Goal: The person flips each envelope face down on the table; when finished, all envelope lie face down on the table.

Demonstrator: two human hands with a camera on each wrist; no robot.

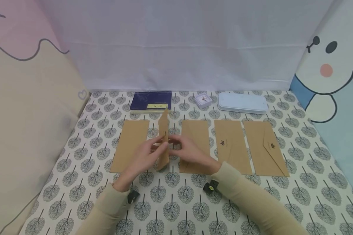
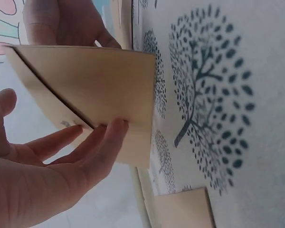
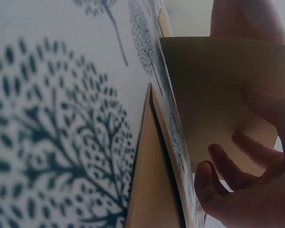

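A brown paper envelope (image 1: 163, 153) is raised on edge between both hands, in a gap in a row of envelopes. My left hand (image 1: 144, 156) touches its flap side; in the left wrist view the fingertips (image 2: 118, 127) press near the slanting flap edge, with the thumb apart from the paper. From the opposite side, my right hand (image 1: 189, 150) meets the plain face. In the right wrist view its thumb lies against that face, with the fingers (image 3: 228, 166) loosely bent beside it. Neither hand visibly wraps round the envelope.
One envelope (image 1: 127, 143) lies flat at left. To the right lie a second (image 1: 195, 133), a third (image 1: 232, 147) with a crown print and a fourth (image 1: 267, 147) showing its flap. Behind stand a dark blue book (image 1: 150, 99), a small clock (image 1: 203, 100) and a pale case (image 1: 242, 102).
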